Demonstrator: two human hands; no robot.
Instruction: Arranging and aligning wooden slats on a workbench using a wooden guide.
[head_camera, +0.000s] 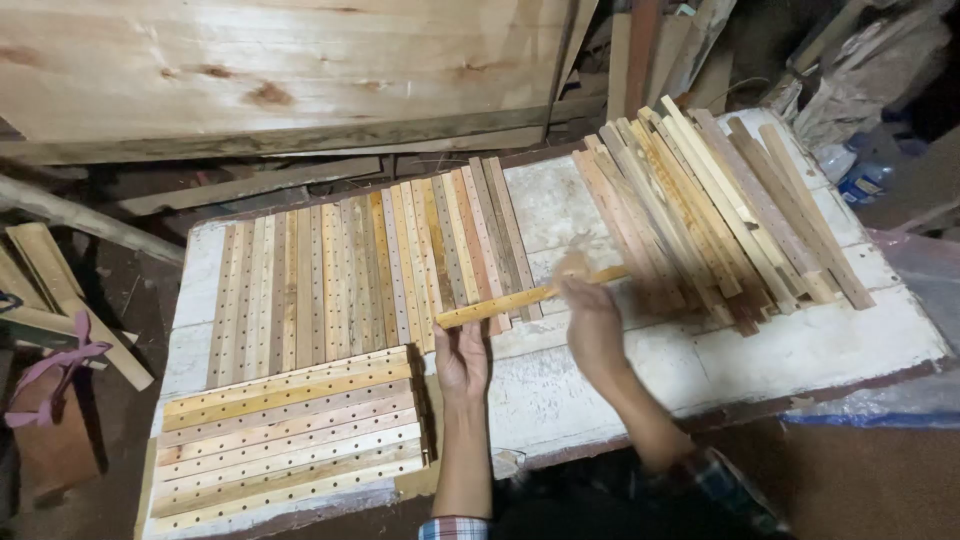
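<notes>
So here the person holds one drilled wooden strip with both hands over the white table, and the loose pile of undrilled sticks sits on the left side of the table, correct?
Not quite. The head view shows the pile of undrilled sticks on the right side of the white table, not the left. The rest stands: the left hand and right hand both hold one drilled strip over the table.

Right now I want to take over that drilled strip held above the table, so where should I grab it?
Probably the strip's bare middle, from above: the left hand holds its near end, the right hand its far part. It lies almost level, clear of the laid strips.
</notes>
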